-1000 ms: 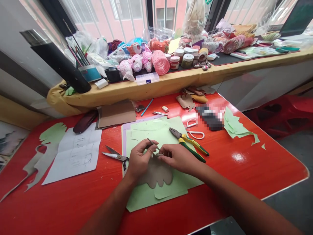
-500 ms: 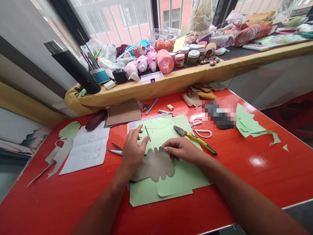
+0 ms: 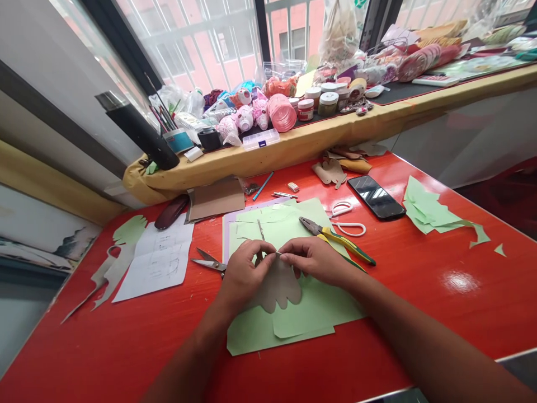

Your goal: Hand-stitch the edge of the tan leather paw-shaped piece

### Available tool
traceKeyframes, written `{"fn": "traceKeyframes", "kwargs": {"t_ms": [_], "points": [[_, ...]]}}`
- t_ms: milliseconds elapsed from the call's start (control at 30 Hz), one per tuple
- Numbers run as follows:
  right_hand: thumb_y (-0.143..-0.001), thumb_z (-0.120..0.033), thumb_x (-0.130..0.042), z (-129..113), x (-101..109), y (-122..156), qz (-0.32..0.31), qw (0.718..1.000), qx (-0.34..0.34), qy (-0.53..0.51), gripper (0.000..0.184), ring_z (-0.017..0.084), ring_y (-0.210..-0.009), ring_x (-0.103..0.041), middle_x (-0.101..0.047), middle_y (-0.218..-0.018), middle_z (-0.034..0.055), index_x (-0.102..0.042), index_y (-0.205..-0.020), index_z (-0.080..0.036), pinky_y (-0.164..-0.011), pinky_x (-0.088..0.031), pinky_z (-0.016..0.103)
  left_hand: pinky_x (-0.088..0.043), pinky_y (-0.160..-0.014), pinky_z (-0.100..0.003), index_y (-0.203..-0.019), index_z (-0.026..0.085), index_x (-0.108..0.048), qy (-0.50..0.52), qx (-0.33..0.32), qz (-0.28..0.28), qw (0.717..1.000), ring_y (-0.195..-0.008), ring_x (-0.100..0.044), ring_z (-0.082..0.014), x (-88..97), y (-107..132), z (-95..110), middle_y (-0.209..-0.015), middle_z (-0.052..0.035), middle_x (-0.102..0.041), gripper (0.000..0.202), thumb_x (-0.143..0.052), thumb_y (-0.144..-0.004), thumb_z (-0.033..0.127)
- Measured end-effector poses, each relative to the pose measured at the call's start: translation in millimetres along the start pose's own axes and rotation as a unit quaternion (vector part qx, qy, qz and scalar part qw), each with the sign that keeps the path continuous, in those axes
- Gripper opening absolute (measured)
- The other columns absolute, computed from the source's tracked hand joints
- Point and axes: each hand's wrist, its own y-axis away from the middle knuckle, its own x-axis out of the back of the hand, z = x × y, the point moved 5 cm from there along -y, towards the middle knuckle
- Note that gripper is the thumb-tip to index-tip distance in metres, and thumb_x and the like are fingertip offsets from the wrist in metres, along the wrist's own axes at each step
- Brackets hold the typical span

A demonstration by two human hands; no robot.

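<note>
Over the green paper (image 3: 300, 327), the grey-brown scalloped piece (image 3: 280, 286) has its far edge pinched by your right hand (image 3: 314, 258) and now your left hand (image 3: 247, 270), spread a moment ago, so both work one spot, the thin dark rod (image 3: 260, 229) lying beyond.

Left hand (image 3: 248, 271), spread and apart from the right hand (image 3: 316, 258) half a second ago, now closed in, its fingers meeting the other's at the grey scalloped piece's (image 3: 282, 286) upper edge. Thin dark rod (image 3: 260, 229), in left fingers one second ago, now loose over green paper (image 3: 321, 299), beyond both hands.
</note>
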Motion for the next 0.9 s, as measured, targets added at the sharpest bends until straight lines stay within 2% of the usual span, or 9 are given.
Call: {"fn": "traceKeyframes", "kwargs": {"t_ms": [167, 467, 633, 733, 833, 900], "points": [[-0.093, -0.047, -0.065, -2, -1, 1, -0.011, 1.0, -0.011, -0.021, 0.031, 0.013, -0.058, -0.064, -0.063, -0.071, -0.0003, -0.075, -0.098, -0.018, -0.051, -0.045, 0.022, -0.048, -0.076, -0.032, -0.092, 0.025, -0.07, -0.006, -0.01, -0.008, 1.0, -0.086, -0.062, -0.0199, -0.1, 1, -1, -0.09, -0.0008, -0.071, 0.007, -0.064, -0.092, 0.022], [-0.091, -0.057, -0.067, -4, -2, 2, -0.036, 0.99, -0.032, -0.136, 0.041, 0.012, -0.056, -0.066, -0.068, -0.078, 0.0016, -0.071, -0.094, -0.016, -0.049, -0.045, 0.022, -0.049, -0.078, -0.034, -0.09, 0.024, -0.068, 0.003, -0.063, 0.046, 0.997, -0.084, -0.063, -0.0204, 3.7, 7, 4, -0.086, -0.0021, -0.07, 0.009, -0.061, -0.094, 0.021], [-0.087, -0.051, -0.073, -2, -8, 1, -0.045, 0.989, -0.039, -0.136, 0.038, 0.012, -0.058, -0.066, -0.068, -0.075, -0.0001, -0.073, -0.104, -0.017, -0.05, -0.045, 0.022, -0.052, -0.083, -0.034, -0.089, 0.025, -0.072, 0.028, -0.097, 0.07, 0.992, -0.095, -0.064, -0.0213, 4.2, 10, 11, -0.097, -0.0051, -0.069, 0.013, -0.061, -0.094, 0.018], [-0.086, -0.05, -0.075, -1, -11, 1, -0.051, 0.989, -0.032, -0.138, 0.039, 0.012, -0.056, -0.065, -0.068, -0.075, -0.0011, -0.073, -0.108, -0.018, -0.05, -0.045, 0.022, -0.051, -0.074, -0.03, -0.087, 0.024, -0.071, 0.058, -0.069, 0.071, 0.993, -0.084, -0.061, -0.0182, -0.2, 12, 12, -0.089, -0.0036, -0.064, 0.011, -0.062, -0.094, 0.022], [-0.085, -0.055, -0.076, 0, -11, 1, -0.047, 0.989, -0.024, -0.141, 0.041, 0.011, -0.055, -0.062, -0.068, -0.072, -0.0009, -0.072, -0.099, -0.017, -0.049, -0.045, 0.022, -0.047, -0.063, -0.026, -0.084, 0.022, -0.065, 0.11, 0.012, 0.068, 0.991, -0.069, -0.057, -0.0149, -3.7, 13, 5, -0.077, 0.0002, -0.061, 0.01, -0.067, -0.091, 0.029], [-0.082, -0.056, -0.08, 0, -10, 1, -0.04, 0.989, -0.023, -0.142, 0.042, 0.011, -0.055, -0.061, -0.066, -0.07, -0.0014, -0.07, -0.091, -0.017, -0.049, -0.044, 0.022, -0.044, -0.058, -0.025, -0.083, 0.021, -0.065, 0.161, 0.073, 0.033, 0.984, -0.065, -0.056, -0.0139, -6.7, 13, -2, -0.074, 0.0006, -0.062, 0.017, -0.071, -0.089, 0.036]]}}
